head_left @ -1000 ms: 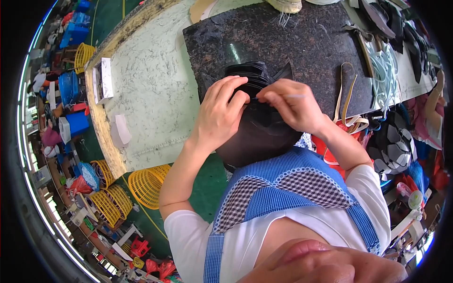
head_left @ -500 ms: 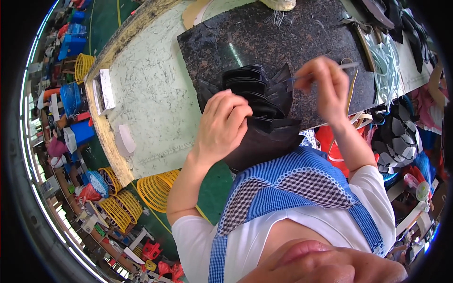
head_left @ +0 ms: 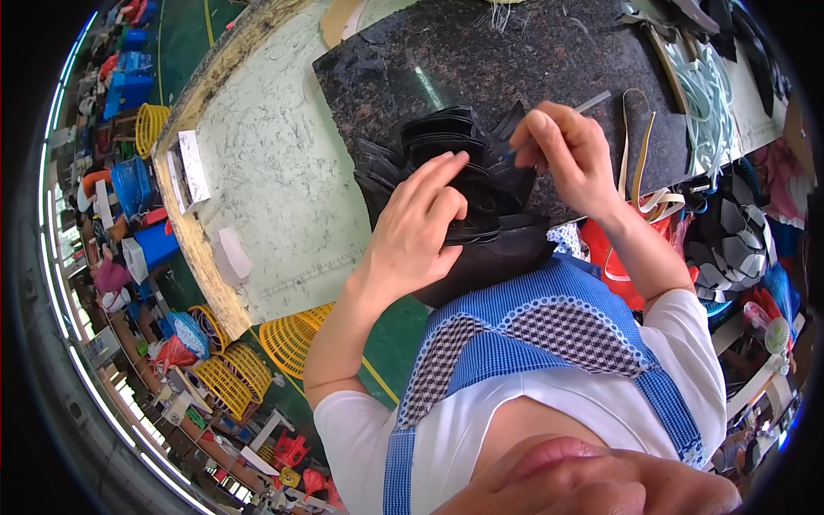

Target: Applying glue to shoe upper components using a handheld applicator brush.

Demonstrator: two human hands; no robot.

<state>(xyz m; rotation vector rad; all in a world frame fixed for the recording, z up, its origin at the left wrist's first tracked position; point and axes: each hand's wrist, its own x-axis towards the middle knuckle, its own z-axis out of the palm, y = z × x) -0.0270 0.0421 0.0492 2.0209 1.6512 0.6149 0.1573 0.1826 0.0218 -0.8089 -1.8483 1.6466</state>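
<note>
A layered stack of thin black sheet pieces, leather-like [head_left: 442, 129], lies fanned out near the slab's front edge. My left hand [head_left: 416, 227] rests on its left side, index finger stretched across the pieces and thumb spread apart. My right hand [head_left: 571, 159] is closed round a slim pen-like tool [head_left: 592, 101] with a clear shaft. Its back end sticks out above the knuckles; the front end points down at the right side of the stack, and the very tip is hard to make out. A larger black piece [head_left: 489, 266] hangs over the edge towards my apron.
The stack lies on a dark speckled stone slab [head_left: 566, 51] on a pale worn table [head_left: 283, 172]. Pale blue cords [head_left: 708, 103] and a tan strap loop [head_left: 635, 129] lie at the right. White blocks [head_left: 190, 172] stand at the left edge; yellow baskets [head_left: 287, 343] are below.
My right hand has come left and down, bringing the tool closer to the stack. My left hand's fingers have stretched farther over the pieces, with the thumb now apart. The view has shifted slightly.
</note>
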